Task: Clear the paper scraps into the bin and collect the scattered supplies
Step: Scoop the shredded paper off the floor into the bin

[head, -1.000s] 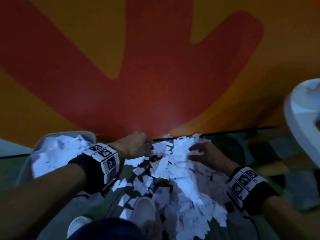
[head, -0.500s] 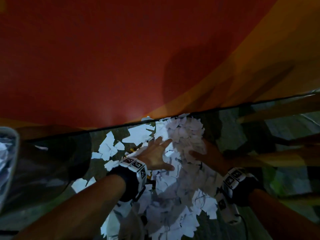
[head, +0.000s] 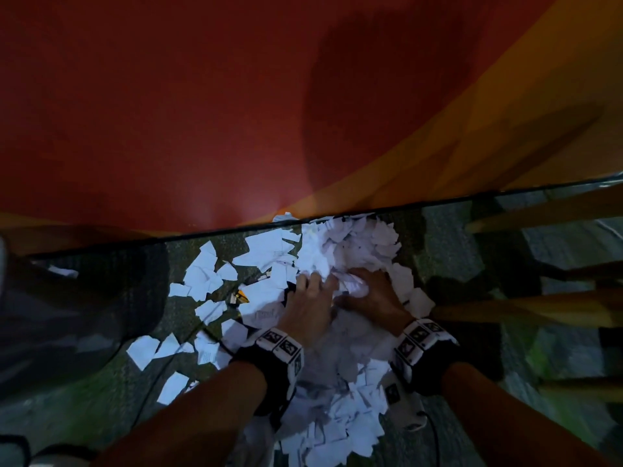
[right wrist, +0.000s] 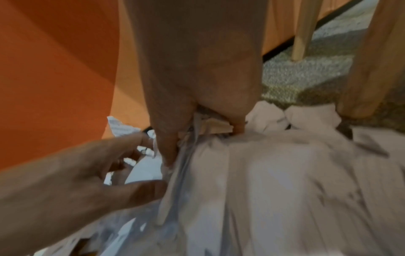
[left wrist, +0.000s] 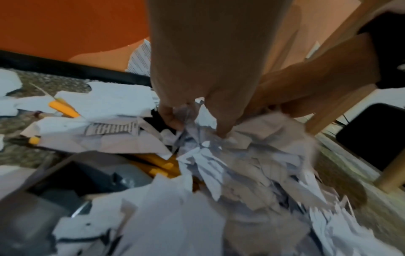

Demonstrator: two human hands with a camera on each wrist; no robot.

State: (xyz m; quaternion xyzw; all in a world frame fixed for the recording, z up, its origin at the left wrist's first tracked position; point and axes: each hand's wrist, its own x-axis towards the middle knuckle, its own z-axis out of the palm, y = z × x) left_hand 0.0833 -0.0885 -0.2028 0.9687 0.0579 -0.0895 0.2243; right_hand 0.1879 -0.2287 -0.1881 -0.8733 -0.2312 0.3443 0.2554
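No text can be read anywhere. Several paper scraps (head: pixel 274 252) lying near the black baseboard (head: pixel 209 232) carry lines of small print, too blurred to make out, and one scrap further from the baseboard (left wrist: pixel 109 129) shows smeared print too. The wristbands (head: pixel 281 345) bear black-and-white square marker patterns, not letters.

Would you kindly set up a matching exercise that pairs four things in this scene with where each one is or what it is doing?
Things:
1. left hand
2. right hand
3. yellow pens
4. chair leg

States:
A. standing on the carpet by the wall
B. partly buried under paper scraps
C. fingers curled into the crumpled heap, nearer the chair
D. gripping paper on the side with the loose scraps

Pairs: 1-D, 2-C, 3-B, 4-A
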